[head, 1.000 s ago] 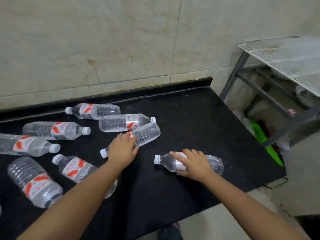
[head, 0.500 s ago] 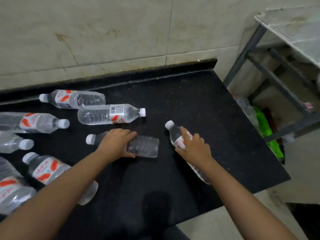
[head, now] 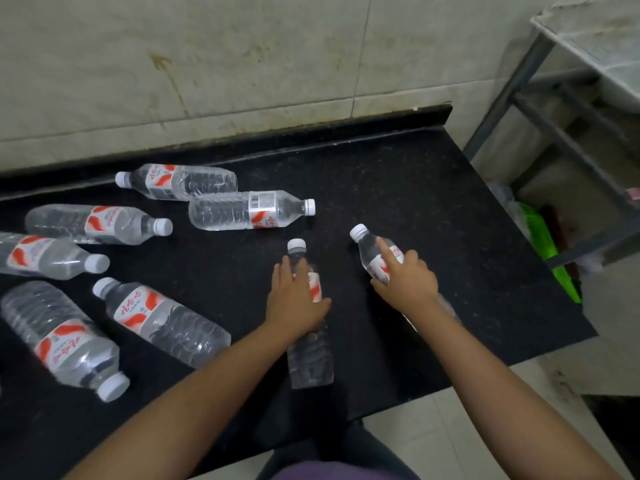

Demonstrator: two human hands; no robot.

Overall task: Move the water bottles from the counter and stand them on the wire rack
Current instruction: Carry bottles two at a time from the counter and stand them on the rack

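Bottles have turned since half a second ago: the left hand now grips a bottle that points away, cap far. The right hand grips another bottle, its cap tipped up. Six more bottles lie at left on the black counter, whose right side is bare. The wire rack stands at right beside a tiled wall.

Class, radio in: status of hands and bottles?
Left hand, right hand each gripping a clear plastic water bottle. Six more lying on black counter. Path to wire rack open.
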